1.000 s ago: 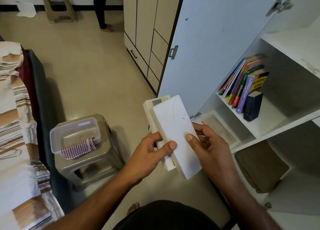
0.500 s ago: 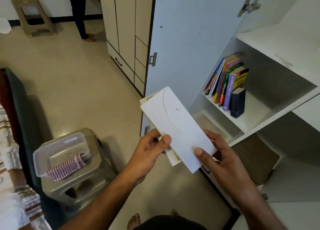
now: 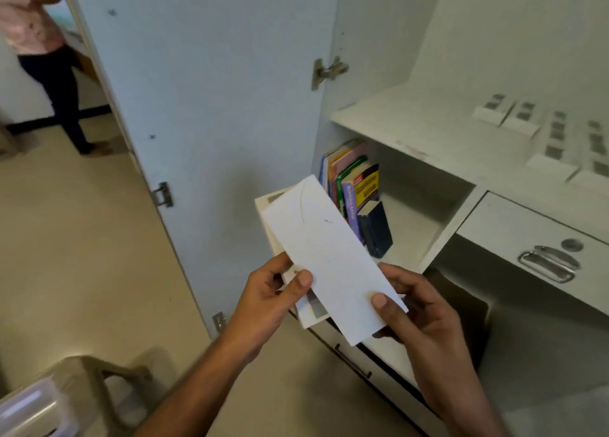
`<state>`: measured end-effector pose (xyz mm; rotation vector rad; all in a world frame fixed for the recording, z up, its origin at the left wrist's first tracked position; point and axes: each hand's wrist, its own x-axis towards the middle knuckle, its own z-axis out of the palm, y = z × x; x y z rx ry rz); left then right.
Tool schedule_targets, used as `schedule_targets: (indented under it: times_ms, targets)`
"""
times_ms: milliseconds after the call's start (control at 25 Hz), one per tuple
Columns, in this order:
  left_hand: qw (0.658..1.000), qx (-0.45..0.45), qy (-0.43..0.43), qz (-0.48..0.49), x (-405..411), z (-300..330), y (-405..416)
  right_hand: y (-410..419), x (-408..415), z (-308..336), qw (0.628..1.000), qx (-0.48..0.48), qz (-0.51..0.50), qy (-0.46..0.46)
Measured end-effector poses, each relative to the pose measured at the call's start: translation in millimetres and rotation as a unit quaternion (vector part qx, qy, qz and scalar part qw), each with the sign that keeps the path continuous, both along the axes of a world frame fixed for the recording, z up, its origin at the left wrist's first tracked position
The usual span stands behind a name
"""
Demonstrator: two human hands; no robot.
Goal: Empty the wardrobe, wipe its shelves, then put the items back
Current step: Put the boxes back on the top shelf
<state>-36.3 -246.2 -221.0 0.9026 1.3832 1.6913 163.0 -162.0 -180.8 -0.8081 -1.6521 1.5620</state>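
Two hands (image 3: 268, 299) (image 3: 425, 318) on one white envelope (image 3: 333, 258), one white box (image 3: 308, 311) beneath it, four white boxes (image 3: 547, 164) on the upper shelf (image 3: 412, 130) — a row of leaning books (image 3: 354, 179) below, count unclear — one drawer (image 3: 514, 229), one stool (image 3: 108, 384).

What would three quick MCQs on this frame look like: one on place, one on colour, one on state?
1. Where do the books stand?
A. on the floor
B. on the middle shelf, at its left end
C. in the drawer

2. What colour is the envelope?
A. white
B. red
C. black

3. How is the drawer at the right?
A. pulled out
B. removed
C. closed

Answers: 1 B, they lean against the wardrobe's left wall under the top shelf. 2 A, the left hand and right hand hold it with white boxes beneath. 3 C, its front sits flush, handle flat.
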Motion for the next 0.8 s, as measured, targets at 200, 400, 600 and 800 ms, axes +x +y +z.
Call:
schedule_targets:
  times_ms: [200,400,600,800]
  targets:
    - [0.999,-0.005,0.032,-0.01,20.6,17.4,81.4,82.3,45.3,21.8,0.983,0.15,-0.104,0.031]
    - [1.0,0.02,-0.001,0.0,31.1,40.4,146.5,166.1,86.9,43.0,0.878,0.381,-0.279,-0.083]
    - [0.999,0.032,0.013,-0.026,23.6,91.6,212.2,250.4,95.6,41.3,0.752,0.499,-0.381,-0.201]
    - [0.99,-0.012,0.089,-0.113,9.1,121.2,313.6,309.5,70.3,24.9,0.677,0.515,-0.398,-0.344]
